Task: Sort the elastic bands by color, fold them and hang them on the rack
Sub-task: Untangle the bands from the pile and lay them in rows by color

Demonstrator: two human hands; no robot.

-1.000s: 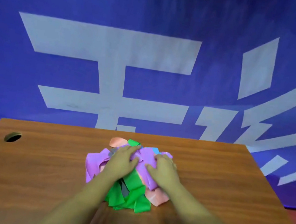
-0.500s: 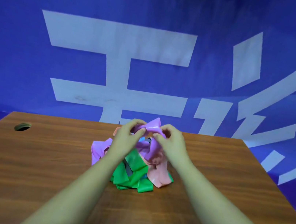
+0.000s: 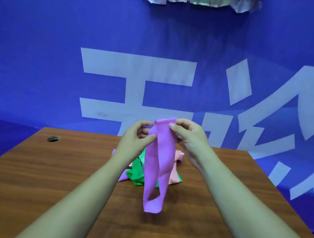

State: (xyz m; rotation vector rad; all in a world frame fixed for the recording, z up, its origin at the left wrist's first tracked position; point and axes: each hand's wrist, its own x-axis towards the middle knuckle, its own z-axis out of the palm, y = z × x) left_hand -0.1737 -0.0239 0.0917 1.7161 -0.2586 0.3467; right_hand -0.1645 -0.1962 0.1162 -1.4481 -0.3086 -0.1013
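A blue banner (image 3: 41, 40) is hanging behind the far edge of one wooden table (image 3: 60, 186). One pile (image 3: 137, 173) of bands is lying mid-table, showing green, pink and purple (too tangled to count each colour). One purple band (image 3: 166, 157) is hanging as a long loop over the pile's near side, with two hands pinching its top. The left hand (image 3: 135, 138) is gripping its left edge, and the right hand (image 3: 188, 137) is gripping its top corner. One hole (image 3: 53, 138) is showing far left.
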